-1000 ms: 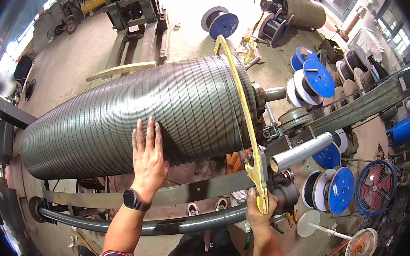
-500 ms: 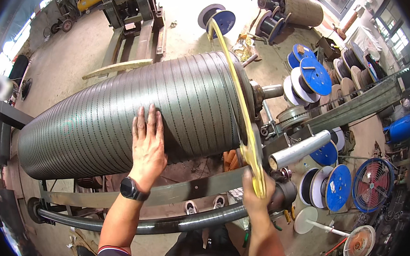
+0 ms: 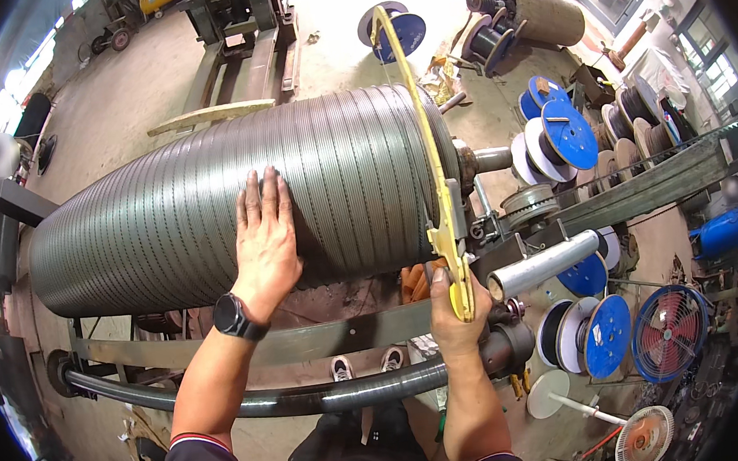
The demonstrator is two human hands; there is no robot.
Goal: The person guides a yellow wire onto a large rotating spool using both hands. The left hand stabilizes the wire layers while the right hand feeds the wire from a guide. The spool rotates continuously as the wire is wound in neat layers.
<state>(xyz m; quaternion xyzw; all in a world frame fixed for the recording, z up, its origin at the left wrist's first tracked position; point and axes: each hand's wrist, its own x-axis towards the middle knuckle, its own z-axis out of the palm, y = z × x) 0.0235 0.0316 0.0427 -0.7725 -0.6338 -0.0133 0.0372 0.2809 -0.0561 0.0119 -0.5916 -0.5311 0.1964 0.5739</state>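
Dark grey and glossy, finely ribbed around its girth with dashed lines, a long barrel-shaped drum (image 3: pixel 166 213) bears on its near side the left hand (image 3: pixel 267 250), laid flat with fingers extended and grasping nothing, a round black watch (image 3: pixel 230 315) on the wrist. Across the drum's right end lies a yellow hacksaw (image 3: pixel 448 245) with a slim bowed frame, its handle clenched in the right hand (image 3: pixel 447 325). Right of the drum come a smooth silvery tube (image 3: pixel 548 266) and, farther out, a round blue-flanged reel (image 3: pixel 612 350) whose pale label is too small to read.
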